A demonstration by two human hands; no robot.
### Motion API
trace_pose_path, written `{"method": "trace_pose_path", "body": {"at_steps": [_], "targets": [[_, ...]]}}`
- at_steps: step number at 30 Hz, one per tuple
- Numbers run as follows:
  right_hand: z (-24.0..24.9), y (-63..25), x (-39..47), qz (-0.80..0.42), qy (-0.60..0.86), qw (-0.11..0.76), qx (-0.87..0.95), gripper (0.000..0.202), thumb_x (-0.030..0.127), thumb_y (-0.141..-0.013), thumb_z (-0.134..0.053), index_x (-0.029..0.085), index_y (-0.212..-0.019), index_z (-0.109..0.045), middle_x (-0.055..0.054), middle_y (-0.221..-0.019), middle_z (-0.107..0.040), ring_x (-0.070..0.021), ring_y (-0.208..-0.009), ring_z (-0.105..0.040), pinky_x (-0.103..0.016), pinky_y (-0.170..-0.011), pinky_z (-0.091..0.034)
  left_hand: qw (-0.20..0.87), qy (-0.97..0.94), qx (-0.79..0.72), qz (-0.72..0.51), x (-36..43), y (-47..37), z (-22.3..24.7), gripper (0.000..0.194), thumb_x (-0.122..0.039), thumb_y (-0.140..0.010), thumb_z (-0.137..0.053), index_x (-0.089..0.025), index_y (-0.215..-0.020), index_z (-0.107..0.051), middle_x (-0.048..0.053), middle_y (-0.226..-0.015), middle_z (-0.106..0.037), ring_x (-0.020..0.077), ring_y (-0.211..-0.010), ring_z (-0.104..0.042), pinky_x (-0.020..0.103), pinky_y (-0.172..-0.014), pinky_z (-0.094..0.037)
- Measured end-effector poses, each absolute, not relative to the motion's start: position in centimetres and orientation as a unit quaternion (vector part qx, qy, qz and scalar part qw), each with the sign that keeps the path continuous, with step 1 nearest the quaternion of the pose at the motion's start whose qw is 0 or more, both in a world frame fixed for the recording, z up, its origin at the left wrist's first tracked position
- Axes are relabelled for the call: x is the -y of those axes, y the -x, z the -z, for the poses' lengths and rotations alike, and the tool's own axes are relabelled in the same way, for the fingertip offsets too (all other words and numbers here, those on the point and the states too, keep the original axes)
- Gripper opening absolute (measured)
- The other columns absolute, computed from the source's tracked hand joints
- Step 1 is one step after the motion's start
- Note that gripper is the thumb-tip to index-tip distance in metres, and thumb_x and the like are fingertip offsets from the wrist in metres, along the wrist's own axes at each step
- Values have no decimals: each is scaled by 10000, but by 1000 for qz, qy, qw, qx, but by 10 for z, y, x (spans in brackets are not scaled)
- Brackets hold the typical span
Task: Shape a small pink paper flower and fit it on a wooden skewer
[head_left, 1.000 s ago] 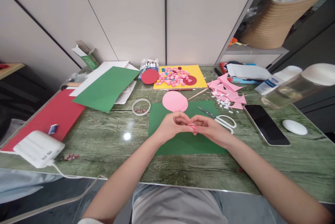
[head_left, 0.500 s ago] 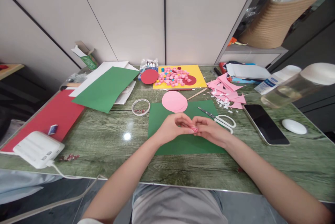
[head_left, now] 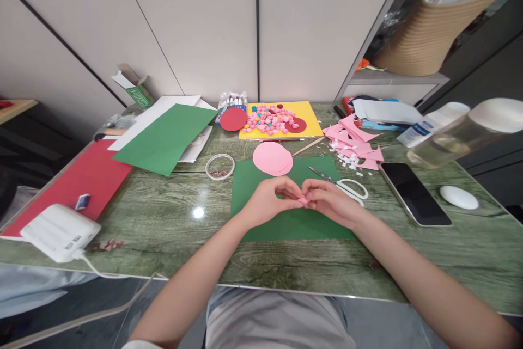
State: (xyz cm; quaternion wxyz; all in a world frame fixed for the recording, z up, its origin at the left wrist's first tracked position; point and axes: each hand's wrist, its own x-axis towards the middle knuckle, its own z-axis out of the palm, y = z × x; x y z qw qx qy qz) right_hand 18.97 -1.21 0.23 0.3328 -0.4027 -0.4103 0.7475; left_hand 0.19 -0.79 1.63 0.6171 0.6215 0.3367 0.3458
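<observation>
Between the fingertips of both hands is a small pink paper piece (head_left: 303,201), partly covered by the fingers. My left hand (head_left: 273,199) pinches it from the left, and my right hand (head_left: 332,202) pinches it from the right. Both are above a green sheet (head_left: 269,229) lying on the table. Pink paper circles (head_left: 272,158) overlap the sheet's top edge. White-handled scissors (head_left: 345,188) lie beyond my right hand, blades pointing to the upper left. Farther back, many pink balls (head_left: 272,119) with some blue and yellow ones rest on a yellow sheet (head_left: 311,115).
A tape roll (head_left: 219,167) lies left of the green sheet. Pink scraps (head_left: 355,142), a phone (head_left: 414,194), a white mouse (head_left: 460,197) and a bottle (head_left: 457,136) stand or lie at right. A white charger (head_left: 60,232) rests on red paper (head_left: 81,180) at left.
The fingers have shifted slightly around the pink piece, which shows at a different angle. My right fingertips sit a little higher. Everything else is where it was.
</observation>
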Motion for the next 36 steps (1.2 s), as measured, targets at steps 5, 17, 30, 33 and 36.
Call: {"method": "trace_pose_path", "body": {"at_steps": [5, 17, 30, 33, 36], "targets": [[-1, -190, 12, -737, 409, 337, 420, 39, 176, -684, -632, 173, -717, -610, 23, -659, -567, -96, -609, -481, -238, -593, -349, 626, -615, -334, -345, 8, -2, -15, 243, -296, -653, -730, -129, -792, -621, 70, -796, -704, 172, -764, -662, 319, -767, -506], [-5, -191, 12, -695, 419, 359, 462, 131, 236, -671, -713, 187, -786, -675, 0, -755, -618, -114, -679, -530, -263, -649, -402, 655, -562, -356, -359, 6, -2, -13, 264, -293, -610, -757, -135, -761, -609, 58, -795, -702, 175, -769, -670, 333, -769, -517], [-7, -192, 11, -679, 426, 352, 483, 208, 287, -632, -767, 205, -813, -706, -11, -748, -654, -122, -663, -549, -277, -655, -425, 714, -494, -336, -364, 2, 3, -10, 272, -223, -590, -775, -121, -771, -599, 59, -801, -698, 161, -776, -661, 327, -779, -504], [-5, -193, 11, -666, 431, 350, 498, 204, 306, -638, -763, 199, -802, -705, -16, -736, -656, -130, -654, -549, -282, -645, -430, 730, -476, -326, -366, 1, 3, -8, 278, -208, -577, -784, -123, -767, -601, 50, -789, -698, 152, -763, -659, 316, -772, -499], [-3, -193, 11, -657, 434, 353, 506, 190, 308, -648, -759, 203, -795, -703, -15, -745, -663, -135, -666, -559, -285, -657, -435, 746, -454, -322, -366, 1, 2, -6, 282, -191, -564, -789, -125, -763, -600, 44, -776, -702, 149, -749, -660, 313, -770, -495]]}}
